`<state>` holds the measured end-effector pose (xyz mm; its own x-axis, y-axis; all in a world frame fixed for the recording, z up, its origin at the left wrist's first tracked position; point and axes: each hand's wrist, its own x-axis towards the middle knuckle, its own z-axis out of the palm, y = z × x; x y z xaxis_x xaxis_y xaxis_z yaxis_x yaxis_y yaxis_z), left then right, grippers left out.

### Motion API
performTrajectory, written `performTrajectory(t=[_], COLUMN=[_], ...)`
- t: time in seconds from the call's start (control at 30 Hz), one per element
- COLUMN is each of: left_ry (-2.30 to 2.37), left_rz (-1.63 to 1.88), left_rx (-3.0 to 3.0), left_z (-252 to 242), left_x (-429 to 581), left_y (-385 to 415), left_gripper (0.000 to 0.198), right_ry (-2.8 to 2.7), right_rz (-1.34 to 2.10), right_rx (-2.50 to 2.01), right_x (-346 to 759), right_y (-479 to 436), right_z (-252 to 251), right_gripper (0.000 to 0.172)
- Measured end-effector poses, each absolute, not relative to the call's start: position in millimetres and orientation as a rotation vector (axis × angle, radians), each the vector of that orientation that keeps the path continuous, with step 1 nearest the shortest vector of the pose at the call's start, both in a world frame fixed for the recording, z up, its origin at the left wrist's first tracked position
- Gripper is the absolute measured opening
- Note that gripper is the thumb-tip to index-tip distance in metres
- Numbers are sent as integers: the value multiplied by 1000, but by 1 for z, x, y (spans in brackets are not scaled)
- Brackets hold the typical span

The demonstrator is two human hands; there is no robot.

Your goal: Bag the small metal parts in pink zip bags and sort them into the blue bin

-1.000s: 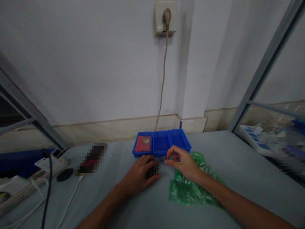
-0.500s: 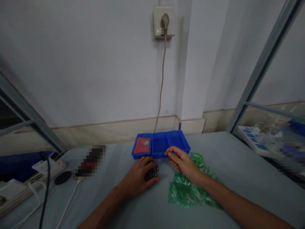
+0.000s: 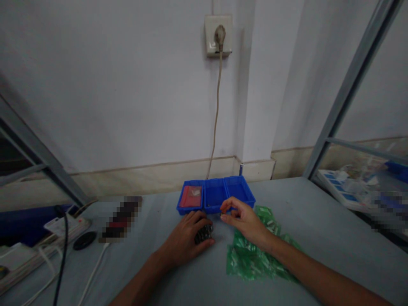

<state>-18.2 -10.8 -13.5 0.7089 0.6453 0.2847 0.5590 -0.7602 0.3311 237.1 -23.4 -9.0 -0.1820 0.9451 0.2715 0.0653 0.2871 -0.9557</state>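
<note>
My left hand point(image 3: 188, 238) rests on the table, fingers and thumb curled round a dark, shiny object with rows of small rounded shapes point(image 3: 204, 233); most of it is hidden under the palm. To its right, my right hand point(image 3: 240, 219) is held in a pinch, thumb against forefinger, just in front of the blue compartment tray point(image 3: 204, 195). Whatever is between those fingertips is too small to name. A red packet with a small clear bag point(image 3: 191, 196) lies in the tray's left compartment. Crumpled green plastic packaging point(image 3: 251, 257) lies below my right hand and forearm.
At the left lie a blurred-out phone-like item point(image 3: 123, 219) with a white cable, a black disc point(image 3: 84, 241) and a power strip point(image 3: 28, 263). A cord hangs from the wall socket point(image 3: 218, 36) behind the tray. Metal posts point(image 3: 350, 91) stand at both sides.
The fingertips of my right hand have turned slightly, keeping their pinch by the tray. My left hand stays round the dark object. The whole view has shifted slightly.
</note>
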Motion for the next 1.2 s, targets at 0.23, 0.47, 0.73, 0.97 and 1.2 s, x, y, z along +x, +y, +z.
performTrajectory(t=[0.23, 0.47, 0.73, 0.97, 1.2], left_ry=[952, 940, 949, 948, 946], left_rz=[555, 580, 565, 581, 575], left_rx=[2691, 2698, 2696, 2691, 2682], left_z=[-12, -16, -14, -14, -13], left_x=[-19, -20, -20, -19, -19], left_y=[-12, -11, -12, -12, -12], left_gripper=[40, 40, 38, 38, 37], right_ry=[-1362, -1330, -1458, -1492, -1550], right_rz=[1332, 1323, 1242, 1222, 1137], right_rx=[-1015, -1016, -951, -939, -910], right_x=[234, 234, 235, 234, 234], right_y=[-23, -24, -27, -30, -31], right_z=[-15, -12, -5, -4, -8], right_gripper=[45, 49, 39, 41, 34])
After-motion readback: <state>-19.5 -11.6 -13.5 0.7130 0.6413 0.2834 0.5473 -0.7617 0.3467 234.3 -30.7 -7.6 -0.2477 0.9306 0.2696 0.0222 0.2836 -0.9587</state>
